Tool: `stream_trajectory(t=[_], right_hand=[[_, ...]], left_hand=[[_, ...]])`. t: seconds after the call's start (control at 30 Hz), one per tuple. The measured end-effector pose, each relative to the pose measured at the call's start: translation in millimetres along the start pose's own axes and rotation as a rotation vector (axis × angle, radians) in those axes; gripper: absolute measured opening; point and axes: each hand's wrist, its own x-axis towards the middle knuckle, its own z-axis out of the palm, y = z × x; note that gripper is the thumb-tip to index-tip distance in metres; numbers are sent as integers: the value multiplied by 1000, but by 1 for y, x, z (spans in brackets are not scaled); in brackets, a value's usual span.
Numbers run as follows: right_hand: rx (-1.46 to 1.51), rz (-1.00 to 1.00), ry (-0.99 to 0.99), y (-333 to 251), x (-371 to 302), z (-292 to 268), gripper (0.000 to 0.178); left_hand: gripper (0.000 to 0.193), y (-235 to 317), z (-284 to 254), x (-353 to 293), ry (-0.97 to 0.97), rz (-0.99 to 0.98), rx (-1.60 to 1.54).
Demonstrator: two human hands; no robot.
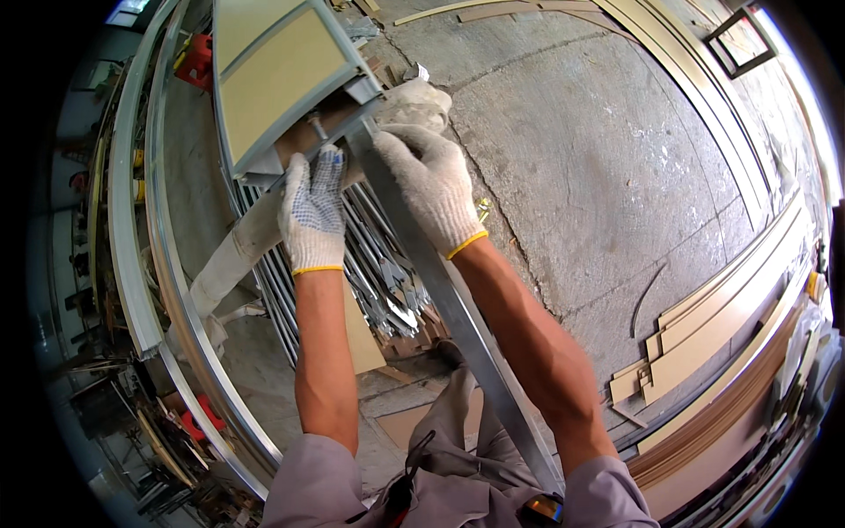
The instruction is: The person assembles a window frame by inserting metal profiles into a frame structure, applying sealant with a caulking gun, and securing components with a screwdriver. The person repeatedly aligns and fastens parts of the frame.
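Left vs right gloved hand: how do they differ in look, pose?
Look: the left hand shows blue dots; the right hand shows a plain off-white back.
Pose: the left hand points its fingers toward the end of the framed panel; the right hand is curled at the upper end of the metal bar.
Shared: both wear pale knit gloves with yellow cuff edges.

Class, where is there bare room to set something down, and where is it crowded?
The widest nearly bare patch is the concrete floor right of the right hand, bordered by long boards at upper right and overlapping panels at lower right. It is crowded left of the grey metal bar, where thin metal strips lie bunched.
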Motion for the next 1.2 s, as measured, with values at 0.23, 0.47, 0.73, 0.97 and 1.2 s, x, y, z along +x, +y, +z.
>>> stream_trajectory(t=[0.23,0.47,0.73,0.97,1.2], right_hand=[[-65,-69,38,7,13,3,37],[98,15,-69,0,28,19,37],[222,72,-112,16,39,16,32],[97,129,-110,1,30,21,46],[-12,28,-133,5,35,1,47]], left_hand=[[45,-2,-8,8,-4,-36,153],[44,0,-27,8,-204,-67,83],[31,-14,13,-18,38,254,308],[24,-30,7,-2,-116,351,-192],[27,-25,6,-8,-185,396,-178]])
